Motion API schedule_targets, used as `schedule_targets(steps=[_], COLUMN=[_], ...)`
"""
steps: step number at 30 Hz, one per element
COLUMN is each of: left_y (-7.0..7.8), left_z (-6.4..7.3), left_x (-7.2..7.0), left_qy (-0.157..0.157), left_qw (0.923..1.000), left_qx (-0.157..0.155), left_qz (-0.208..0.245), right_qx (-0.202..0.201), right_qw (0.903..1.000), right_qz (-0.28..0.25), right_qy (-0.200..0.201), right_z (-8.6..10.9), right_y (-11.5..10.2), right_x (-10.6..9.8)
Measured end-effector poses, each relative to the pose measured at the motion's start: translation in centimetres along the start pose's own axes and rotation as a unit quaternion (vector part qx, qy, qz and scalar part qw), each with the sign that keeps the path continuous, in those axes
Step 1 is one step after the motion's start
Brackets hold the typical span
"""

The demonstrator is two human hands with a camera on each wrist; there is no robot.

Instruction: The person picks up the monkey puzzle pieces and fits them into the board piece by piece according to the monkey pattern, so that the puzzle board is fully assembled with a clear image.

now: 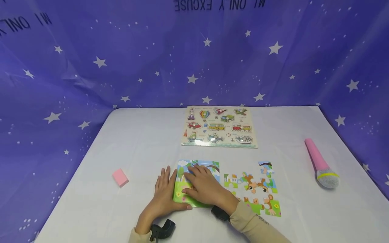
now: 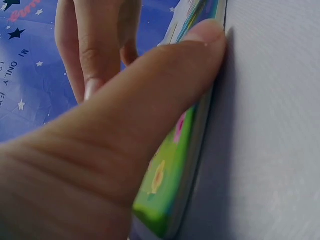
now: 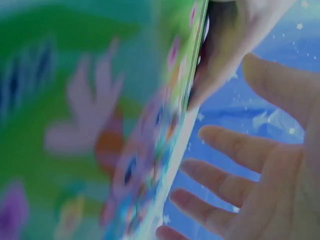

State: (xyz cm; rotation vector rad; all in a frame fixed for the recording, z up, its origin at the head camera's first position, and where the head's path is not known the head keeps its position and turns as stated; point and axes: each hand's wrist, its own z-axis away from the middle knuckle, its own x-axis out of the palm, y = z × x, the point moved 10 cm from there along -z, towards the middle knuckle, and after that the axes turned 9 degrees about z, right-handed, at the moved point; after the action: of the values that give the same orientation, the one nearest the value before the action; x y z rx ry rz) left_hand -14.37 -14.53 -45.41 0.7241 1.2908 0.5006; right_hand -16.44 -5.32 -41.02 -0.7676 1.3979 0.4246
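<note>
A jigsaw puzzle board [image 1: 214, 164] with a bright cartoon scene lies flat in front of me. My left hand [image 1: 164, 199] is along its left side, fingers straight, with the thumb stretched along the near edge. In the left wrist view that thumb [image 2: 165, 70] lies against the board's edge [image 2: 172, 185]. Over the middle of the board my right hand [image 1: 205, 185] lies palm down, its fingers spread and covering part of the picture. Loose jigsaw pieces [image 1: 272, 205] with parts of a cartoon animal are scattered right of the board, some partly hidden by my right arm.
Behind the board lies a vehicle peg puzzle [image 1: 216, 127]. A pink block [image 1: 120, 178] sits to the left, and a pink toy microphone [image 1: 317, 157] rests on the right. Purple star-printed cloth [image 1: 170, 60] rises behind the white table [image 1: 146, 135].
</note>
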Motion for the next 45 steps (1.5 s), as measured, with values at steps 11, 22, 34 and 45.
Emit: schedule_targets(steps=[11,22,34,45], left_y=[0.0,-0.1,-0.3,-0.1], left_z=[-0.3,-0.6,-0.4,-0.4], left_x=[-0.1,-0.2,-0.1,-0.1], left_qy=[0.008,0.001,-0.002,-0.002], left_qw=[0.9999,0.9999,0.9999,0.9998], left_qx=[0.002,-0.008,-0.013,-0.016], left_qz=[0.009,0.009,0.010,0.012], right_qx=[0.082,0.233,0.302,0.311], right_qw=[0.9931,0.9661,0.9452,0.9423], right_qz=[-0.048,-0.083,-0.118,-0.125], right_qy=[0.069,0.072,0.039,0.010], right_z=[1.9,6.9,12.2,13.4], right_y=[6.1,17.2,24.0,25.6], right_x=[-3.8,-6.2,-5.8,-4.6])
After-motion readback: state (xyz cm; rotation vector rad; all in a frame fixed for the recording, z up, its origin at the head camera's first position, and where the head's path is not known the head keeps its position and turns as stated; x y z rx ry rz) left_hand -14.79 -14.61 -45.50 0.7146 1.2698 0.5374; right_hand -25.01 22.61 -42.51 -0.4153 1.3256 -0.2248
